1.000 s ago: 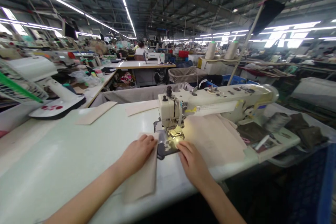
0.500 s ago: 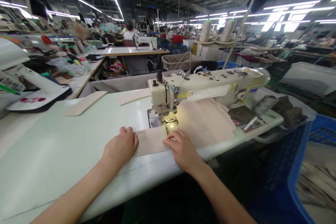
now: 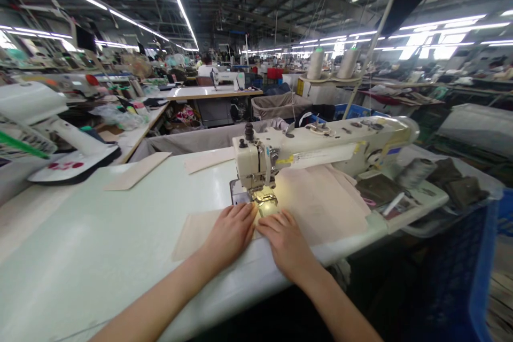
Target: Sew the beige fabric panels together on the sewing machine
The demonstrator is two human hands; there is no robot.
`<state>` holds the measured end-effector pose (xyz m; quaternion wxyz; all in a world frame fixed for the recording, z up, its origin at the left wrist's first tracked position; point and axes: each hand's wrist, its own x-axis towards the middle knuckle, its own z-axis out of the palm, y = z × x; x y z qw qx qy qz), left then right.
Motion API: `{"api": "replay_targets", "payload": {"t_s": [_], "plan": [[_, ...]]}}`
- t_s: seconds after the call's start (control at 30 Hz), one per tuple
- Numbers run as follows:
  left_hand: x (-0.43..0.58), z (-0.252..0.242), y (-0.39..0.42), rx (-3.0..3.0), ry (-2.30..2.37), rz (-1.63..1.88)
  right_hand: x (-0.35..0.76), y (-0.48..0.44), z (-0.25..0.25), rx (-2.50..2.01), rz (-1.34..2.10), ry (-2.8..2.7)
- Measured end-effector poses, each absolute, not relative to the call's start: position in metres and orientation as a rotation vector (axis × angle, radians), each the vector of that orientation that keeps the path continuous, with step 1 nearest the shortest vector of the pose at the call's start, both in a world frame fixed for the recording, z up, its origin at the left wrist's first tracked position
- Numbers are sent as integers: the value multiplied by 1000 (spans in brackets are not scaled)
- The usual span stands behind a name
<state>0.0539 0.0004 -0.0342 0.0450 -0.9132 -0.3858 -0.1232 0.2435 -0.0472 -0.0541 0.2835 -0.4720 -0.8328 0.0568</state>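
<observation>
A beige fabric piece [image 3: 194, 231] lies on the pale table in front of the sewing machine [image 3: 250, 163], its right part partly hidden by my hands. My left hand [image 3: 232, 230] rests flat over that piece, fingers stretched toward the lit needle area [image 3: 265, 199]. Close to its right, just in front of the presser foot, my right hand [image 3: 284, 238] has its fingers drawn together at the fabric's end. Whether a second layer lies beneath is hidden. To the right of the needle, larger beige fabric panels [image 3: 320, 208] spread under the machine arm.
Two more beige pieces lie behind, one at the left [image 3: 138, 171] and one beside the machine head [image 3: 208, 160]. A grey thread cone [image 3: 414, 173] and dark cloth sit at the right end. A blue crate [image 3: 479, 272] stands at lower right; a white lamp-like device [image 3: 36, 104] at left.
My left hand has slid right along the fabric, up to the needle area, and flattened. My right hand stays near the presser foot, its fingers now lower over the cloth. The view has tilted up slightly.
</observation>
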Motion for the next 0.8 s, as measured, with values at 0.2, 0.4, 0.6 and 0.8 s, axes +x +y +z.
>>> {"api": "replay_targets", "payload": {"t_s": [0.2, 0.4, 0.6, 0.8], "plan": [[48, -31, 14, -2850, -1228, -437, 239, -37, -53, -1303, 228, -2153], [45, -34, 17, -2875, -1214, -457, 237, -36, -57, -1313, 234, -2134], [44, -34, 18, -2873, -1199, -449, 236, -35, -60, -1299, 223, -2116], [43, -36, 20, -2854, -1181, -447, 235, -34, -57, -1316, 226, -2122]]}}
